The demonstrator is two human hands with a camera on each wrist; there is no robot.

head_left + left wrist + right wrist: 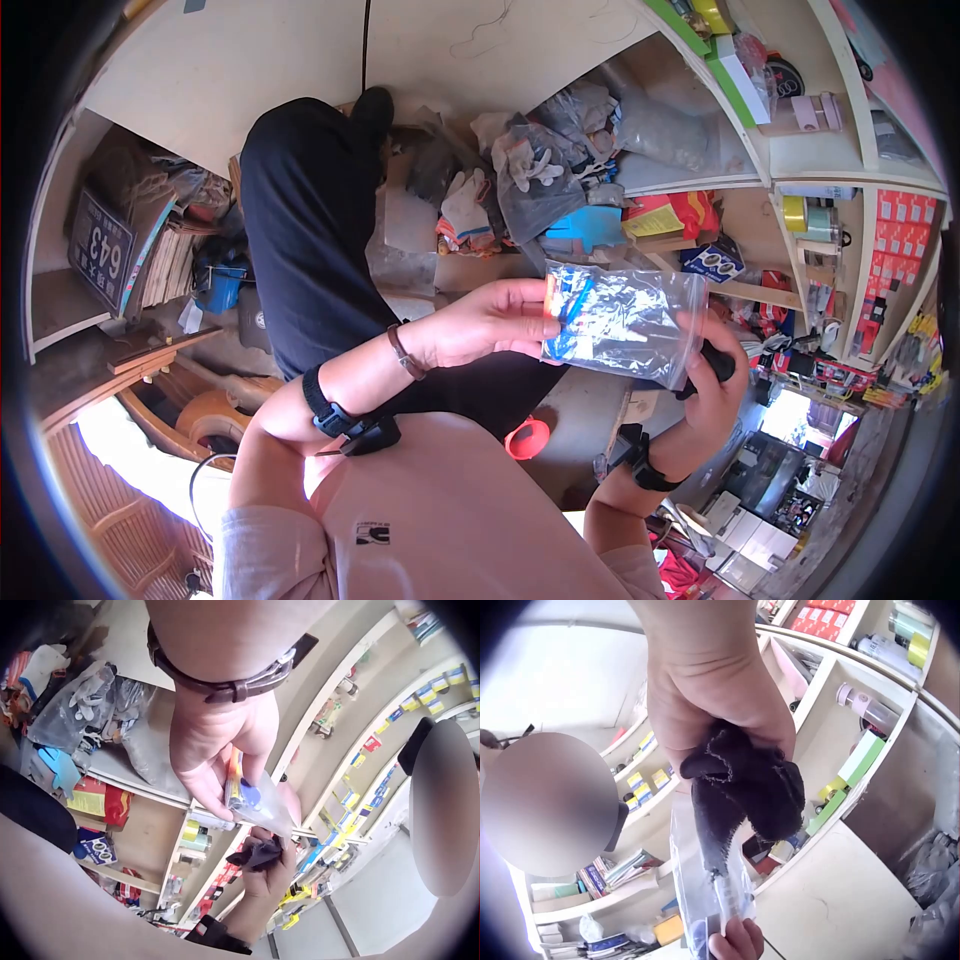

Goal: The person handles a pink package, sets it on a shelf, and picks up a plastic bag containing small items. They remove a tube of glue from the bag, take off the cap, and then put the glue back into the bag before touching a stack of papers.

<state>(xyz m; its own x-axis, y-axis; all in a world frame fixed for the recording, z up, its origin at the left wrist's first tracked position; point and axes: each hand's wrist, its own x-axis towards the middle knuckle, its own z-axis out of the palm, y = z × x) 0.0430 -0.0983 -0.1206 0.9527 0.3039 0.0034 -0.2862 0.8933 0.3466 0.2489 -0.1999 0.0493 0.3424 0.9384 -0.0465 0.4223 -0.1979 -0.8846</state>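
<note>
In the head view, a clear plastic zip bag (640,325) is stretched between both hands, with a blue and orange printed item (567,310) at its left end. My left hand (485,325) pinches that end between thumb and fingers. At the bag's other end, my right hand (718,365) grips a bunched dark cloth (746,787) against the palm, its fingers beside the bag's edge. Frayed edges show on the cloth in the right wrist view, and part of it reaches down alongside the bag.
Shelves of boxed goods (900,240) stand on the right. Gloves (465,205) and plastic bags (540,185) are heaped on a low shelf ahead. A red bowl (527,438) is on the floor, and a numbered plate (100,250) leans at the left.
</note>
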